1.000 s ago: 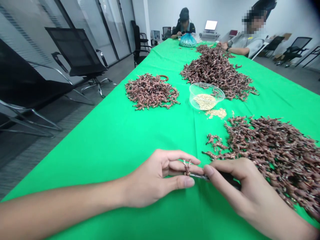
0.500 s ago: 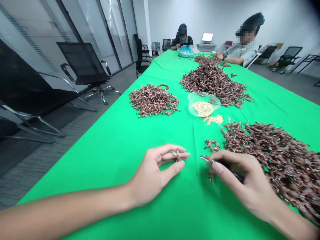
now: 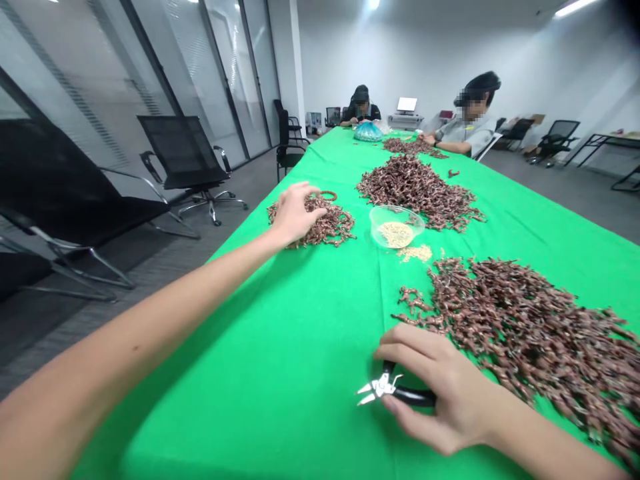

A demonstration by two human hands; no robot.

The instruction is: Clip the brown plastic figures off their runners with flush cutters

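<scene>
My left hand (image 3: 299, 212) is stretched out over the small left pile of brown animal-shaped pieces (image 3: 333, 223). Its thumb stands apart from the curved fingers and no piece shows between them, though the fingertips are partly hidden. Low over the cloth, my right hand (image 3: 440, 387) grips small pliers (image 3: 384, 385) with black handles, their metal jaws spread and pointing left. Beside that hand spreads a large pile of the same brown pieces (image 3: 530, 327), with a few loose ones (image 3: 414, 300) at its near-left edge.
A clear plastic bowl (image 3: 374, 230) of tan grains stands mid-table, with spilled grains (image 3: 416, 253) beside it. Behind it lies another brown pile (image 3: 415, 190). Two people sit at the far end near a blue bag (image 3: 368, 131). Black chairs (image 3: 185, 153) line the left side of the green cloth (image 3: 280, 333).
My left hand has gone forward and left to the small pile; the brown piece it held no longer shows. My right hand, with the pliers, sits lower, and the jaws show spread. The view has tilted up.
</scene>
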